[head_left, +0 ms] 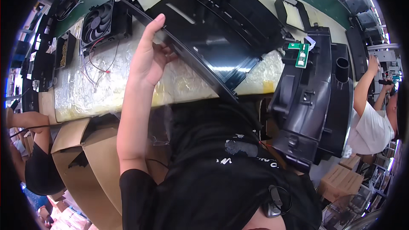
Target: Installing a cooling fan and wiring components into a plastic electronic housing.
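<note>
My left hand (151,57) is closed on the near-left edge of a large, glossy black plastic housing (200,30). Its thumb lies over the rim and the fingers curl beneath. The housing is tilted above the worktable, with a long slot and ribbed tracks across it. My right hand does not show. At the right stands a long black molded plastic part (309,102) with a round opening next to it. A small green circuit board (301,55) with a white connector is on its upper end.
A black fan (97,24) with thin red wires stands at the back left. Beside it is a small tray (64,52) of tiny brass-coloured parts. Clear film covers the table (119,89). An opened cardboard box (98,157) is below. Co-workers sit at both sides.
</note>
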`<state>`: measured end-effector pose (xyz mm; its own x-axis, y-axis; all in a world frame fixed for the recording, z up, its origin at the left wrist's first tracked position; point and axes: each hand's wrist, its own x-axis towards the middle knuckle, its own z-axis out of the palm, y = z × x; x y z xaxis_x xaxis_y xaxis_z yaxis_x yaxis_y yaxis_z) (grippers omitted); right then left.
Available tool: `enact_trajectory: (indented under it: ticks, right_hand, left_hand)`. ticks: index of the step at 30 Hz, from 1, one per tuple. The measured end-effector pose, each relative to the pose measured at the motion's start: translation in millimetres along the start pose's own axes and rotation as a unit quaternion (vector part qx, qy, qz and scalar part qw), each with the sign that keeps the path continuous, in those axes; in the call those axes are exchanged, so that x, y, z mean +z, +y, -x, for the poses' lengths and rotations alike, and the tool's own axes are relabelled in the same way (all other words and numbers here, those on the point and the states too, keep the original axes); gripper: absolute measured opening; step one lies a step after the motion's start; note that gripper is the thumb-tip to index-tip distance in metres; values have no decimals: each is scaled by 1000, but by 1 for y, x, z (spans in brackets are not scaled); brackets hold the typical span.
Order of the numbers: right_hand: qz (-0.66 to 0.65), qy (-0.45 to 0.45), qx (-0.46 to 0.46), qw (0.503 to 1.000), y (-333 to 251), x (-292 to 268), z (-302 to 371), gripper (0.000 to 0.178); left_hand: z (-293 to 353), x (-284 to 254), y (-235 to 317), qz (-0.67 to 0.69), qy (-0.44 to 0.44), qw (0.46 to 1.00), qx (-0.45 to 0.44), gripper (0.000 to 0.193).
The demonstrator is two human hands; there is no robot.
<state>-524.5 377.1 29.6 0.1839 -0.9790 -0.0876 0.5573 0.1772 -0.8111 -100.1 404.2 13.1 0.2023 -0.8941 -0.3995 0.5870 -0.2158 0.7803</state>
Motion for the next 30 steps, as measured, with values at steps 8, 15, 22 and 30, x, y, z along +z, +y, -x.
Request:
enact_trajectory:
  ticks: [8,15,22,30]
  right_hand:
    - [116,117,25,986,8,72,61,57]
    - [224,214,56,949,54,162,30,55]
    - [-244,75,226,940,76,121,-4,54]
    - [-334,71,205,917,100,113,-3,64]
  left_hand:
    - [25,10,-34,84,-16,994,68,75]
    - [38,5,-47,147,-30,985,90,89]
    - [51,1,-47,173,-6,984,30,92]
    - [47,1,-48,157,1,987,42,90]
